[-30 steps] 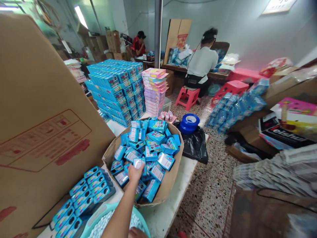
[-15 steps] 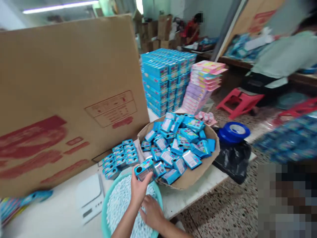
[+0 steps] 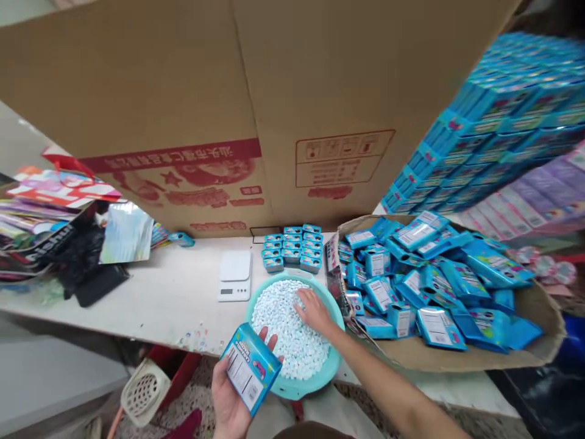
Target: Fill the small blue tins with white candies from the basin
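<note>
My left hand (image 3: 231, 396) holds a small blue box (image 3: 251, 367) at the near edge of a teal bowl (image 3: 333, 364). The bowl is full of small white tablets (image 3: 287, 326). My right hand (image 3: 312, 310) rests on the tablets with its fingers curled down into them. To the right lies a shallow cardboard tray (image 3: 539, 317) heaped with several loose blue boxes (image 3: 414, 274). Behind the bowl, a neat block of small blue boxes (image 3: 293, 247) stands on the white table (image 3: 173, 299) beside a white scale (image 3: 234, 275).
A big brown carton wall (image 3: 237, 103) stands along the back of the table. Tall stacks of blue boxes (image 3: 489, 122) and purple boxes (image 3: 539, 195) rise at the right. Coloured packets (image 3: 46, 201) and black bags (image 3: 86, 262) lie at the left. A white basket (image 3: 144, 390) sits on the floor.
The view has swung left and down from the room to the table. My left hand took a blue box from the tray and drew it near. My right hand moved onto the tablets.
</note>
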`<state>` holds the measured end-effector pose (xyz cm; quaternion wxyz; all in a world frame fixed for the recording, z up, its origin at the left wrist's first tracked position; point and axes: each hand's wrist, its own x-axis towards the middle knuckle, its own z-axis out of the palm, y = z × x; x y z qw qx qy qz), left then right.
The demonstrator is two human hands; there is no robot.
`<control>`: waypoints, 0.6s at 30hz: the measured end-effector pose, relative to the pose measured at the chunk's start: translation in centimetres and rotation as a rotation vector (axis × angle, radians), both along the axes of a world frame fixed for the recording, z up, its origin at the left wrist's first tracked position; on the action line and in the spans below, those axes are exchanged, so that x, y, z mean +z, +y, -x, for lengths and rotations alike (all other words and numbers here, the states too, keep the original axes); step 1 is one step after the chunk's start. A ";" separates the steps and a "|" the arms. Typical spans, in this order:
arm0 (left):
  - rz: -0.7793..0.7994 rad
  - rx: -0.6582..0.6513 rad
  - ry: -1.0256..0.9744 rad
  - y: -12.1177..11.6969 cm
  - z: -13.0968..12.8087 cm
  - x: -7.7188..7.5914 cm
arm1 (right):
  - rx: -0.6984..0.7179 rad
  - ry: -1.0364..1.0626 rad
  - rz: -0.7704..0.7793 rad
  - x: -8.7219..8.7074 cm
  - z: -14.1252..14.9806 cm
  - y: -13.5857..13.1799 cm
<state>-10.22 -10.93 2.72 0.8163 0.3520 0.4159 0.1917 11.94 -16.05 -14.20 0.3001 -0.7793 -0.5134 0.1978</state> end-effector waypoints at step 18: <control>0.466 0.115 -0.142 7.6 0.2 0.5 | -0.258 0.760 0.244 -1.2 3.5 1.6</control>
